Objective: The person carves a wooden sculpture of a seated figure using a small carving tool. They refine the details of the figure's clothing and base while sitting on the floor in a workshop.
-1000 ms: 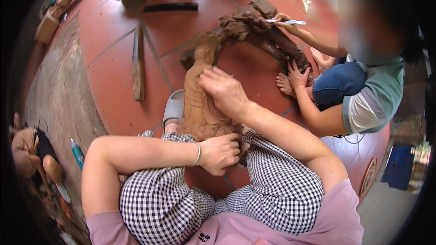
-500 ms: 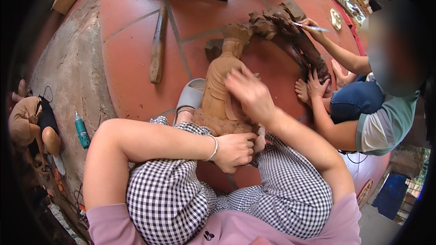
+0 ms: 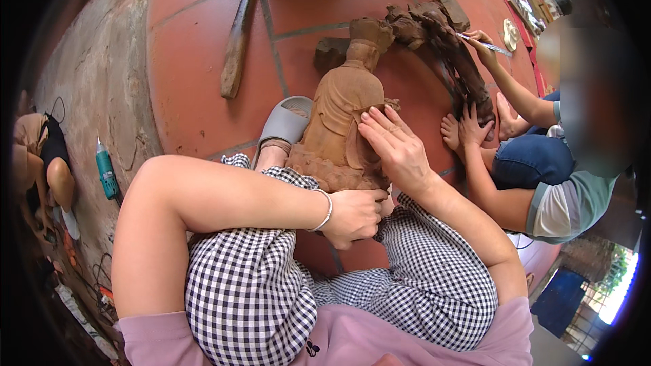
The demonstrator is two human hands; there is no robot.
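In the head view, the brown carved wooden seated figure (image 3: 339, 112) was between the person's knees, well in from the left edge of the red tiled floor (image 3: 193, 47); upright or leaning, I couldn't tell. The bare left hand (image 3: 351, 217) was curled against its base, fingertips hidden, so I couldn't judge how firm that hold was. The bare right hand (image 3: 401, 146) lay nearly flat over what looked like a thin brown sheet (image 3: 370, 107) on the figure's side. To my eye, a hard push against a loose left hold could have tipped the figure, and with its head near the dark brown gnarled wooden carving (image 3: 461, 71), jolted the slim silvery tool (image 3: 502, 49) a co-worker (image 3: 576, 196) held there.
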